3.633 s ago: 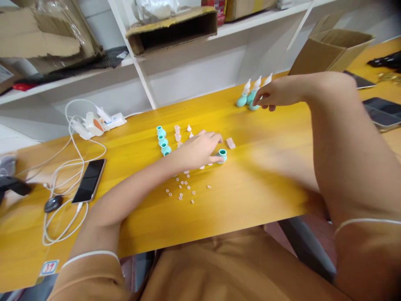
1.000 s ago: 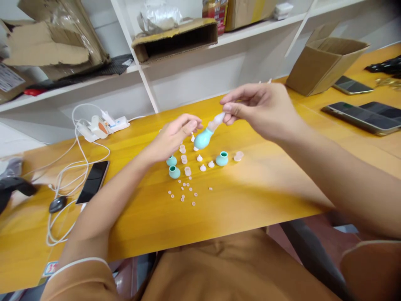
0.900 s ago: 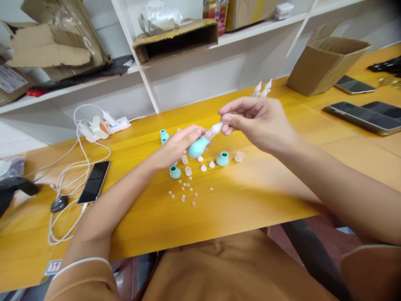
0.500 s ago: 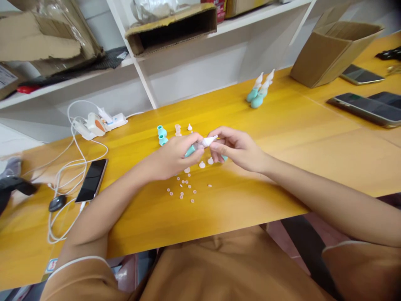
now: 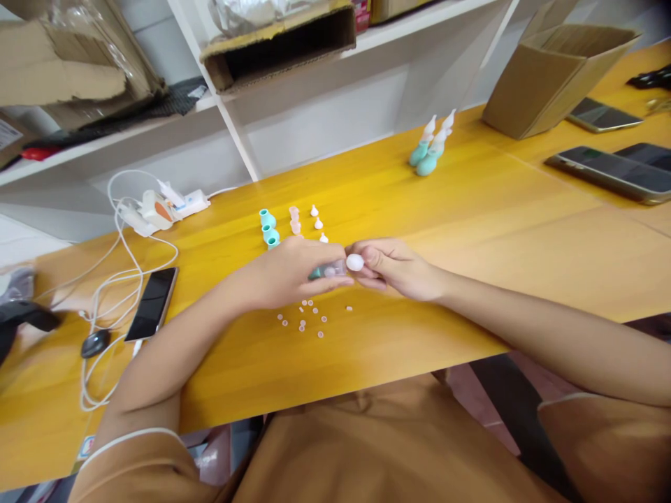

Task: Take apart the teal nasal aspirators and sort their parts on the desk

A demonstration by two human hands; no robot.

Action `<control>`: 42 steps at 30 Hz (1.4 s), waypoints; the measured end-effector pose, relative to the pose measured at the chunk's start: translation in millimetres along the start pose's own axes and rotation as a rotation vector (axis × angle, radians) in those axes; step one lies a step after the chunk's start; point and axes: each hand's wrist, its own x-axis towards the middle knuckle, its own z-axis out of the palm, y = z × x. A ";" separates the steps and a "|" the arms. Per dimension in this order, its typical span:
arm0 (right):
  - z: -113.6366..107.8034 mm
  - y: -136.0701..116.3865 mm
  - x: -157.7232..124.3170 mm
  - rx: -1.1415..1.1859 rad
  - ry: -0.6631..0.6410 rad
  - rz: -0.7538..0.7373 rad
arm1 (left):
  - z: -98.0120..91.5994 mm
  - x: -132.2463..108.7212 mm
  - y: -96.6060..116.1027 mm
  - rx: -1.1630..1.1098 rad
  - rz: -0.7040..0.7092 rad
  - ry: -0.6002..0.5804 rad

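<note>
My left hand (image 5: 277,272) is closed around a part with a teal bulb end and a clear tube (image 5: 335,268), which looks like a small nasal aspirator body. In my right hand (image 5: 403,269), thumb and fingers pinch a white nozzle tip (image 5: 355,263), its rounded wide end turned toward me. The tip sits right by the tube's open end; whether they touch I cannot tell. Beyond the left hand stand several teal bulbs (image 5: 268,218), pinkish clear tubes (image 5: 294,218) and small white tips (image 5: 318,223). Small pale rings (image 5: 302,324) lie scattered nearer me.
Assembled teal-and-white aspirators (image 5: 430,155) stand at the back. Farther right are an open cardboard box (image 5: 550,80) and several phones (image 5: 613,171). On the left lie a phone (image 5: 152,304), white cables (image 5: 99,286) and a power strip (image 5: 191,204). A shelf (image 5: 293,80) borders the table's back.
Both hands have come slightly nearer me. The white nozzle tip, earlier pointing right in line with the tube, is now turned so its rounded end shows.
</note>
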 end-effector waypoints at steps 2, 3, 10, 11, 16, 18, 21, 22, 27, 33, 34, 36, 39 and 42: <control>1.7 -0.1 0.1 0.100 -0.026 -0.009 | -2.0 1.1 -0.8 -0.113 0.006 0.044; 2.7 -0.9 -0.3 0.111 -0.030 -0.010 | -1.9 1.7 -0.8 -0.150 0.001 0.094; 3.8 -7.5 -4.6 -0.066 -0.069 -0.005 | -0.7 2.6 2.1 -0.325 -0.058 0.217; 3.3 -8.0 -4.6 -0.066 -0.098 -0.007 | -2.6 2.0 2.1 -0.376 -0.072 0.175; -3.0 -15.4 -2.8 -0.143 -0.178 0.010 | -14.3 -1.6 3.0 -0.388 -0.095 0.062; -8.8 -20.5 -1.3 -0.308 -0.182 -0.015 | -15.4 -2.9 6.4 -0.227 -0.105 -0.022; -18.6 -25.9 0.9 -0.577 -0.131 -0.116 | -7.6 -5.2 15.2 0.084 -0.163 -0.260; -21.3 -26.3 1.5 -0.634 -0.113 -0.146 | -2.5 -6.3 18.3 0.190 -0.186 -0.323; -26.4 -20.3 4.5 -0.749 -0.150 -0.193 | 24.9 -12.8 25.5 0.444 -0.179 -0.363; -37.1 -18.2 7.3 -0.835 0.033 -0.087 | 33.6 -12.2 16.8 0.494 -0.087 -0.349; -41.2 -18.5 7.5 -0.856 0.089 -0.048 | 33.5 -11.2 15.9 0.496 -0.078 -0.353; -50.5 -19.0 8.1 -0.895 0.172 0.036 | 32.4 -9.1 15.6 0.487 -0.077 -0.357; -63.8 -19.1 9.4 -0.956 0.244 0.131 | 27.3 -6.7 17.0 0.484 -0.098 -0.380; -74.1 -19.8 11.3 -1.078 0.265 0.211 | 18.2 -4.7 17.8 0.432 -0.132 -0.355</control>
